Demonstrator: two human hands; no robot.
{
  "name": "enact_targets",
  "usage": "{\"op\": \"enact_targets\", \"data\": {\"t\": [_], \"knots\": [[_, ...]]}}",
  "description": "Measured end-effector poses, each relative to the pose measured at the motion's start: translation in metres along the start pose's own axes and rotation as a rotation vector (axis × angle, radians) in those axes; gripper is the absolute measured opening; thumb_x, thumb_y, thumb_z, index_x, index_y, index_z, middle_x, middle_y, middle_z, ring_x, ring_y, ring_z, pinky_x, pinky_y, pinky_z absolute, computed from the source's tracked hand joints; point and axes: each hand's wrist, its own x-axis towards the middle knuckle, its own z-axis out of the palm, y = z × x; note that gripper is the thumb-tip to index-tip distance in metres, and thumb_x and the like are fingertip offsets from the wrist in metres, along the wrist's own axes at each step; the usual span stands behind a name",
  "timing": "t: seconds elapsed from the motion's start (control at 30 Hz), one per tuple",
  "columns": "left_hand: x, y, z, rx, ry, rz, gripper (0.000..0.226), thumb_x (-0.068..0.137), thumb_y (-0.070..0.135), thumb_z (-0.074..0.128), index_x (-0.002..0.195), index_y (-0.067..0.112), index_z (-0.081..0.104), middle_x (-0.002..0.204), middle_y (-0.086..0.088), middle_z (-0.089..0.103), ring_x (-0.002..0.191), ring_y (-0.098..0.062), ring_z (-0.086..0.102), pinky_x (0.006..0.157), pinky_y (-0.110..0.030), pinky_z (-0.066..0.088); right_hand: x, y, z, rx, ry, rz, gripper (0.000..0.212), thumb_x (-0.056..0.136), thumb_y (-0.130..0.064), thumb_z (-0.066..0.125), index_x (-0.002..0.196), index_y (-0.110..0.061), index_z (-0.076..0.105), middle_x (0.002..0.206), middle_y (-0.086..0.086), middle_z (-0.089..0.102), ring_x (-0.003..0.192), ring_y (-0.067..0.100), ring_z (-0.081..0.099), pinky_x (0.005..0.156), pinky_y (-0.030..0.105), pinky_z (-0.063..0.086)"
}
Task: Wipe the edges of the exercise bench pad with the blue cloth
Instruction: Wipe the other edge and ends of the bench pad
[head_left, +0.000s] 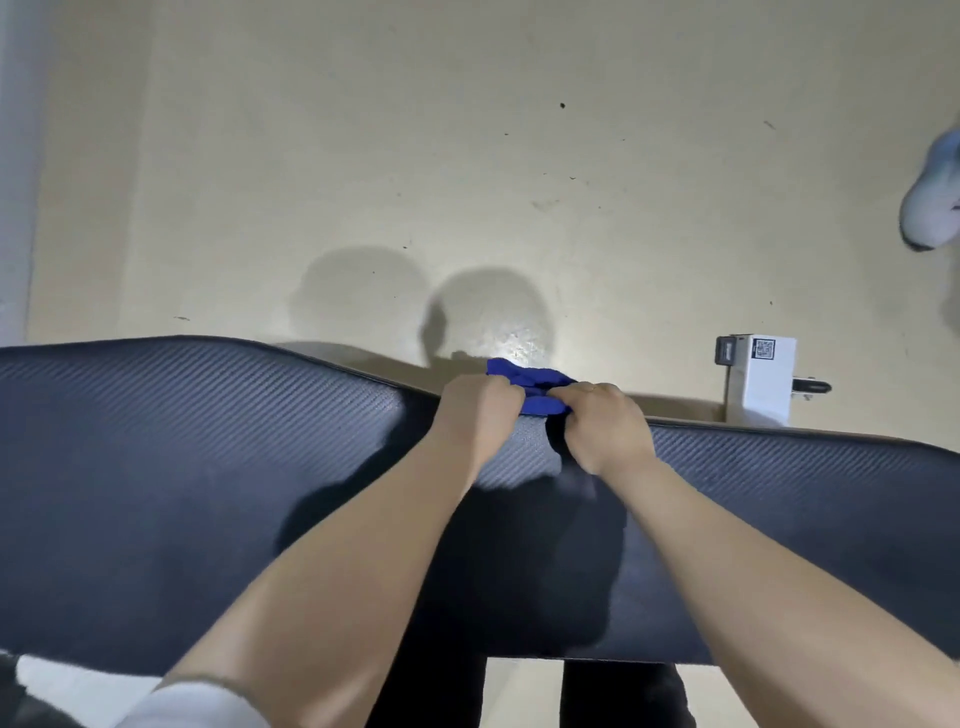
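Both your hands sit at the far edge of the bench pad (208, 467), roughly mid-length. Left hand (475, 415) and right hand (605, 428) are each closed on the blue cloth (530, 384), which is bunched between them and draped over that far edge — partly hidden by your fingers. The cloth looks soft and light; it will crumple rather than hold shape, so keep it wadded under the palm. The pad's textured cover looks firm and grippy — press the cloth onto the rim. White box (766, 379) stands on the floor beyond the pad.
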Motion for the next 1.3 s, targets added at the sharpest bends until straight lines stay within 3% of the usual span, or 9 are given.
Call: {"op": "enact_targets", "data": {"t": [0.17,0.33,0.43,0.53,0.6,0.8,1.0,1.2,1.3], "knots": [[-0.008,-0.04,-0.003,-0.041,-0.063,0.003,0.024,0.092,0.002,0.039,0.105,0.008,0.059,0.106,-0.008,0.062,0.095,-0.025,0.061,0.069,-0.029,0.04,0.008,-0.049,0.012,-0.031,0.016,-0.074,0.022,0.088,-0.019,0.046,0.102,-0.008,0.06,0.104,0.011,0.066,0.103,0.031,0.052,0.086,0.031,0.037],[-0.032,-0.118,-0.011,-0.019,-0.161,-0.189,0.023,0.094,0.013,0.044,0.111,0.012,0.061,0.114,-0.004,0.064,0.101,-0.024,0.062,0.077,-0.029,0.047,0.029,-0.129,0.022,0.051,0.023,-0.126,0.023,0.084,-0.013,0.05,0.103,-0.006,0.061,0.102,0.015,0.067,0.102,0.034,0.056,0.086,0.035,0.04],[-0.05,-0.145,-0.018,0.036,-0.164,-0.25,0.024,0.093,0.013,0.046,0.114,0.014,0.058,0.11,-0.007,0.064,0.098,-0.026,0.062,0.066,-0.029,0.04,0.036,-0.156,0.024,0.093,0.042,-0.27,0.015,0.065,0.003,0.06,0.08,-0.001,0.059,0.074,0.018,0.066,0.075,0.038,0.06,0.068,0.039,0.043],[-0.053,-0.145,-0.017,0.037,-0.136,-0.276,0.025,0.091,0.012,0.048,0.114,0.016,0.058,0.109,-0.004,0.064,0.097,-0.026,0.063,0.066,-0.03,0.042,0.04,-0.147,0.015,0.101,-0.059,-0.322,0.017,0.081,-0.002,0.046,0.095,-0.003,0.055,0.094,0.016,0.064,0.089,0.036,0.056,0.071,0.035,0.036],[-0.045,-0.128,-0.014,-0.028,-0.158,-0.275,0.025,0.091,0.012,0.047,0.113,0.015,0.059,0.112,-0.002,0.064,0.101,-0.025,0.063,0.073,-0.03,0.046,0.042,-0.122,0.009,0.038,-0.164,-0.268,0.027,0.087,-0.007,0.037,0.11,-0.007,0.053,0.107,0.013,0.062,0.1,0.035,0.055,0.08,0.037,0.043],[-0.025,-0.11,-0.018,-0.168,-0.307,-0.258,0.03,0.091,0.01,0.05,0.12,0.01,0.055,0.12,-0.009,0.059,0.109,-0.028,0.059,0.085,-0.031,0.046,0.042,-0.116,0.005,-0.02,-0.192,-0.171,0.027,0.091,-0.01,0.036,0.11,-0.006,0.055,0.107,0.016,0.064,0.097,0.034,0.058,0.076,0.034,0.042],[-0.064,-0.17,-0.015,-0.086,-0.144,-0.433,0.027,0.094,0.012,0.047,0.118,0.01,0.058,0.118,-0.007,0.06,0.105,-0.026,0.06,0.076,-0.027,0.05,0.06,-0.196,0.005,0.056,-0.163,-0.205,0.032,0.088,-0.008,0.036,0.113,-0.009,0.056,0.107,0.014,0.064,0.098,0.035,0.057,0.08,0.036,0.044],[-0.107,-0.251,-0.013,0.084,-0.026,-0.441,0.026,0.093,0.007,0.044,0.115,0.013,0.054,0.115,-0.003,0.059,0.104,-0.024,0.059,0.05,-0.023,0.022,0.065,-0.286,0.016,0.043,0.009,-0.297,0.009,0.085,-0.008,0.04,0.086,-0.011,0.049,0.096,0.015,0.065,0.089,0.035,0.057,0.066,0.035,0.034],[-0.143,-0.292,-0.002,0.016,0.074,-0.484,0.023,0.09,0.005,0.044,0.109,0.009,0.056,0.108,-0.008,0.062,0.097,-0.029,0.059,0.064,-0.029,0.028,0.07,-0.335,0.028,0.024,0.118,-0.346,0.018,0.085,-0.009,0.041,0.095,-0.009,0.056,0.101,0.012,0.065,0.094,0.033,0.056,0.076,0.036,0.038]]}}
